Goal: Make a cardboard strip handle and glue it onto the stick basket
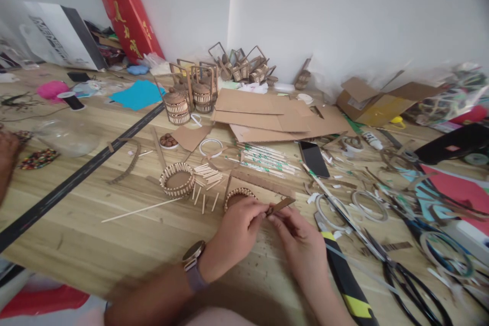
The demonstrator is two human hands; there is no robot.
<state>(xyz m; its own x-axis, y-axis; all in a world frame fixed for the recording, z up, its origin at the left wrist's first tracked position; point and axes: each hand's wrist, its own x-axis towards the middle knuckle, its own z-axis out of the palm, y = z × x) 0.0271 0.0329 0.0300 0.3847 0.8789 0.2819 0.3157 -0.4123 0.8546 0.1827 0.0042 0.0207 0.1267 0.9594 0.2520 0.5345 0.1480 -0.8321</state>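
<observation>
My left hand (236, 232), with a watch on its wrist, and my right hand (301, 244) meet low in the middle. Fingertips of both pinch a brown cardboard strip (281, 206), whose free end points up to the right. Its inner end is partly hidden by my fingers. Just behind my left hand lies a small round ring of short sticks (240, 194), half covered by that hand. A larger stick-walled round base (177, 180) sits further left. Short cut sticks (208, 173) lie between the two. A cardboard sheet (255, 184) is right behind my hands.
Scissors (412, 285) and a black-and-yellow cutter (346, 280) lie to the right, near tape rolls (370, 206). Behind are a phone (314, 159), stacked cardboard (263, 114) and finished lidded baskets (178, 106). Another person's hand (7, 150) rests at the left edge near colourful beads (38, 158).
</observation>
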